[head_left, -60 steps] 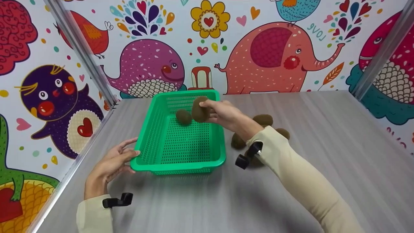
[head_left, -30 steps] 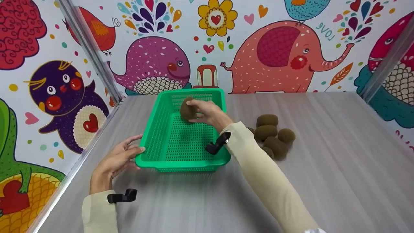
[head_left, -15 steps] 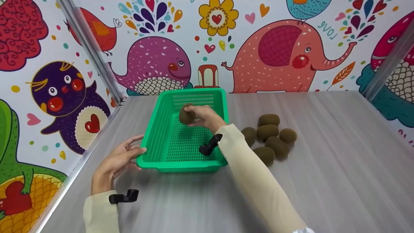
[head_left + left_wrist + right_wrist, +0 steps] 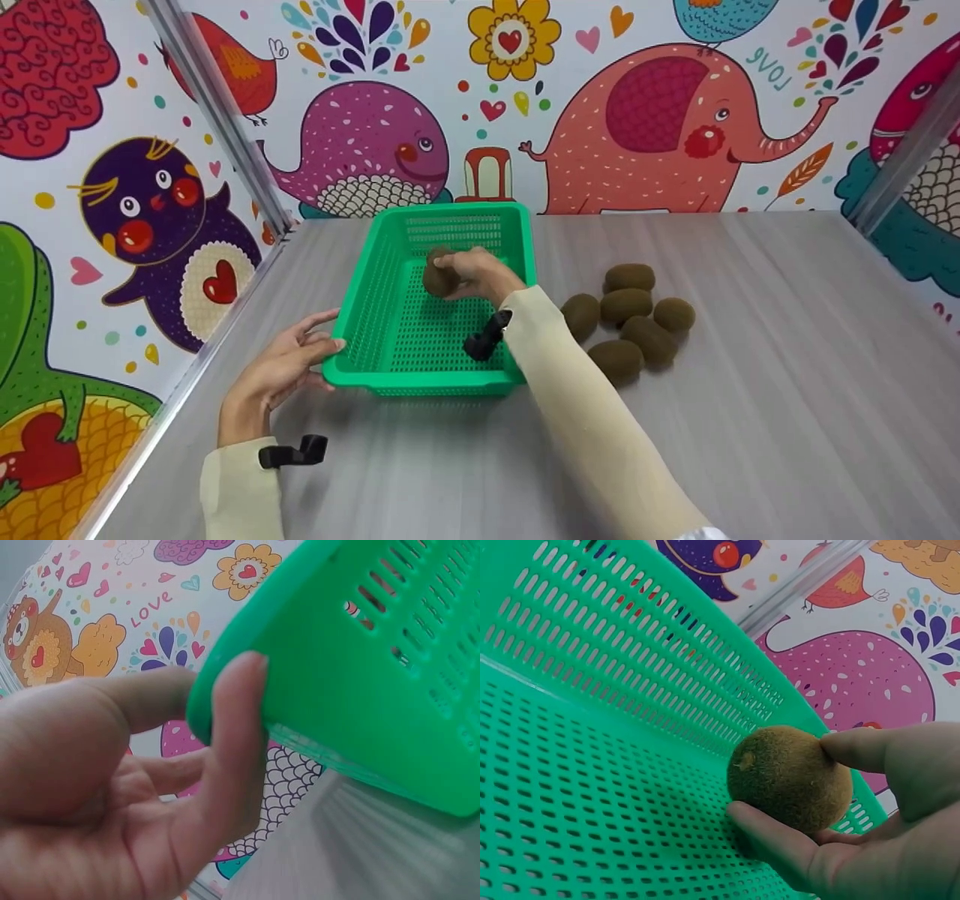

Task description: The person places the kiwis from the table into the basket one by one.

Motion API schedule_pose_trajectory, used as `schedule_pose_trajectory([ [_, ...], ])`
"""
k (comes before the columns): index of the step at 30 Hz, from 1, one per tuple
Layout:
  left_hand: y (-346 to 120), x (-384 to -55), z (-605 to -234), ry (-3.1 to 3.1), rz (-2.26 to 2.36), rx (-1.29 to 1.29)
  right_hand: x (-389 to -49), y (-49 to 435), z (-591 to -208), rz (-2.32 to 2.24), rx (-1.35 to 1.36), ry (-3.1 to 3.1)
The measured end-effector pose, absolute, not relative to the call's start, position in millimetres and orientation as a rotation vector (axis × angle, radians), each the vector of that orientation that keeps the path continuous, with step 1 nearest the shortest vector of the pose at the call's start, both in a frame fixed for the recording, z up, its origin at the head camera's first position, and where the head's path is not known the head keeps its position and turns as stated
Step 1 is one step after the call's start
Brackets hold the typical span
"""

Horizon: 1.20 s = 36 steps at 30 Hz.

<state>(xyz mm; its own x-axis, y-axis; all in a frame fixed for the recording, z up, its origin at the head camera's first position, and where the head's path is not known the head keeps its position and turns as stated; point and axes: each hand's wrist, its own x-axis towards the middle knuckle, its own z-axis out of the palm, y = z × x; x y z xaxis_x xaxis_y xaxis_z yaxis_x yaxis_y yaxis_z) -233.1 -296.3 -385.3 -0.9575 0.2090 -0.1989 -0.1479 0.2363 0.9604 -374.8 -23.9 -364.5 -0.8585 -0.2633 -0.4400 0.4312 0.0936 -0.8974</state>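
Observation:
A brown, fuzzy kiwi is low inside the green perforated basket, toward its far end. My right hand holds it between thumb and fingers. In the right wrist view the kiwi is close over the basket floor, gripped from its right side. My left hand pinches the basket's near left rim. The left wrist view shows the thumb on the rim's inner side and the other fingers outside and below it. The kiwi seen lying in the basket earlier is hidden from the head view.
Several more kiwis lie in a loose group on the grey wood-grain table, right of the basket. The right forearm passes close by them. A cartoon-printed wall stands right behind the basket, and metal posts mark the corners.
My right hand has carried the kiwi left from the basket's right side and lowered it toward the floor. The kiwis on the table have come into fuller view. My left hand keeps its grip.

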Motion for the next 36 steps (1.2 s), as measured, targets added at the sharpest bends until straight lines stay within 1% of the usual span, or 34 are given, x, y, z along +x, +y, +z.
schedule_pose_trajectory([
  [14, -297, -233, -384, 2.220, 1.775, 0.056, -373, -23, -361, -1.725, 0.165, 1.885],
  [26, -296, -233, -385, 2.247, 1.767, 0.077, -370, -17, -355, -1.841, 0.189, 1.788],
  [36, -298, -233, -386, 2.237, 1.762, 0.085, -361, -5, -337, -1.838, 0.049, 1.792],
])
